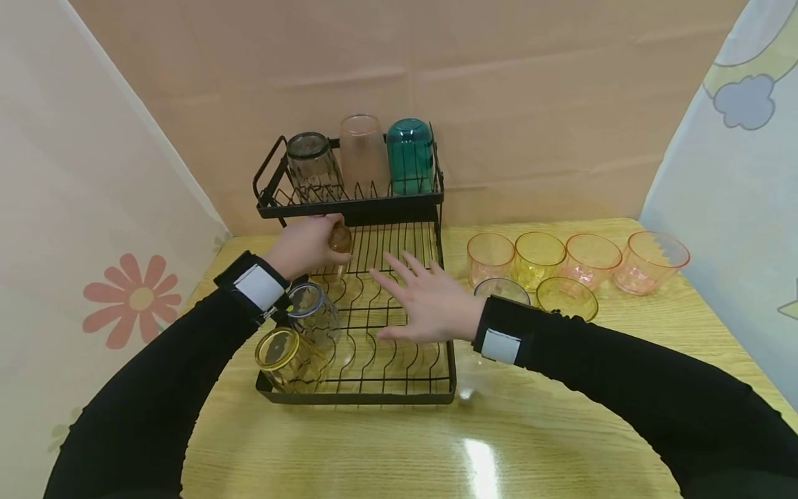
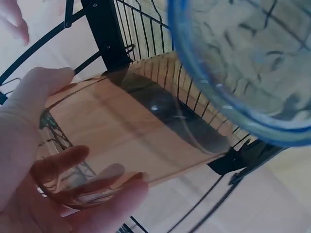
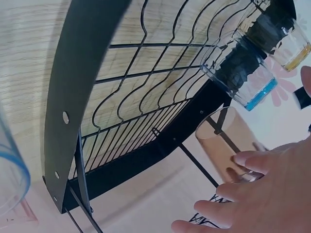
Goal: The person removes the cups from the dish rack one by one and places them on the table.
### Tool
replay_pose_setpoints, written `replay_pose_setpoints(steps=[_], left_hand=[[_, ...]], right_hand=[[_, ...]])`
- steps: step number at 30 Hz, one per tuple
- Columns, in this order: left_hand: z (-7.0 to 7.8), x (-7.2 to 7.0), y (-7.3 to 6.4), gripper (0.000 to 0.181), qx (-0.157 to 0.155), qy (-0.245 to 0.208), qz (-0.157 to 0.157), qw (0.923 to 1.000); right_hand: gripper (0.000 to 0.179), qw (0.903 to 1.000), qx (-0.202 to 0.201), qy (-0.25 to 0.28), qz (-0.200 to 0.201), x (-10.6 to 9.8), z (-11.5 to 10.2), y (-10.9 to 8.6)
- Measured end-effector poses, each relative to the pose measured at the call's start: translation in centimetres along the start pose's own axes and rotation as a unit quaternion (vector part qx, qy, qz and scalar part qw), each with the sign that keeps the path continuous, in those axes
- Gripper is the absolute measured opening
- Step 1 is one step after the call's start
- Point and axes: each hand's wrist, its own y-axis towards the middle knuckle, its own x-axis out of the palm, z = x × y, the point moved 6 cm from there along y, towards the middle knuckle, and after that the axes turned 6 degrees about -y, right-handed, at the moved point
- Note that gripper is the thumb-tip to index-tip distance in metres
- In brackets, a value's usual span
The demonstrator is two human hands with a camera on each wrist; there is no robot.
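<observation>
My left hand [image 1: 305, 246] grips an amber drinking glass [image 1: 340, 239] at the rack's left side, just below the upper tier. In the left wrist view, the thumb and fingers wrap the glass [image 2: 131, 121]. My right hand [image 1: 430, 301] hovers over the lower tier of the black dish rack [image 1: 361, 399], fingers spread, holding nothing. The right wrist view shows that hand [image 3: 257, 194] in front of the amber glass [image 3: 218, 141]. On the rack's lower left, a blue-rimmed glass [image 1: 314, 319] and a yellow-rimmed glass [image 1: 289, 360] lean upside down.
The upper tier holds a grey glass [image 1: 313, 166], a pink glass [image 1: 364, 159] and a teal glass [image 1: 410, 159]. Right of the rack stand several pink and yellow glasses [image 1: 592, 260]; the right forearm partly hides a blue-rimmed one [image 1: 501, 287]. Walls [image 1: 499, 104] enclose the wooden table.
</observation>
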Motion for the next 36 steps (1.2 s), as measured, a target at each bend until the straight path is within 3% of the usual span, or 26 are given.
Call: replay_pose_setpoints(steps=[4, 10, 14, 17, 21, 23, 25, 28, 30, 32, 34, 36], left_hand=[[-0.8, -0.5, -1.4, 0.071, -0.001, -0.054, 0.043, 0.9976], [-1.5, -0.5, -3.3, 0.068, 0.005, -0.125, 0.089, 0.9881], [-1.7, -0.3, -4.4, 0.069, 0.011, -0.184, 0.119, 0.9757], [-1.9, -0.2, -5.0, 0.069, 0.002, -0.242, 0.140, 0.9602], [-2.0, 0.0, -5.7, 0.063, -0.015, -0.334, 0.167, 0.9277], [-1.8, 0.1, -6.2, 0.060, -0.020, -0.391, 0.174, 0.9037], [-1.6, 0.2, -6.7, 0.057, -0.029, -0.427, 0.179, 0.8857], [-0.9, 0.5, -7.3, 0.056, -0.040, -0.495, 0.174, 0.8505], [-0.6, 0.8, -7.7, 0.055, -0.048, -0.525, 0.170, 0.8324], [-0.1, 1.1, -8.1, 0.055, -0.049, -0.564, 0.163, 0.8078], [0.2, 1.3, -8.3, 0.053, -0.053, -0.594, 0.157, 0.7875], [0.5, 1.5, -8.7, 0.051, -0.055, -0.618, 0.151, 0.7699]], right_hand=[[0.092, 0.9999, 0.009, 0.010, -0.009, 0.2, 0.2, 0.7], [0.091, 0.9990, 0.020, 0.033, -0.021, 0.5, 0.2, 1.0], [0.091, 0.9982, 0.023, 0.052, -0.019, 0.7, 0.3, 0.9], [0.091, 0.9957, 0.032, 0.086, -0.012, 0.9, 0.5, 0.7], [0.094, 0.9880, 0.051, 0.146, 0.007, 1.2, 0.7, 0.3], [0.095, 0.9808, 0.064, 0.184, 0.017, 1.1, 0.7, -0.1], [0.094, 0.9707, 0.078, 0.226, 0.025, 1.0, 0.6, -0.6], [0.092, 0.9511, 0.093, 0.292, 0.039, 0.8, 0.3, -1.4], [0.090, 0.9356, 0.100, 0.335, 0.049, 0.7, 0.1, -1.9], [0.087, 0.9157, 0.107, 0.383, 0.060, 0.5, -0.1, -2.3], [0.084, 0.8897, 0.120, 0.436, 0.064, 0.5, -0.1, -2.7], [0.081, 0.8570, 0.129, 0.494, 0.068, 0.5, -0.1, -3.0]])
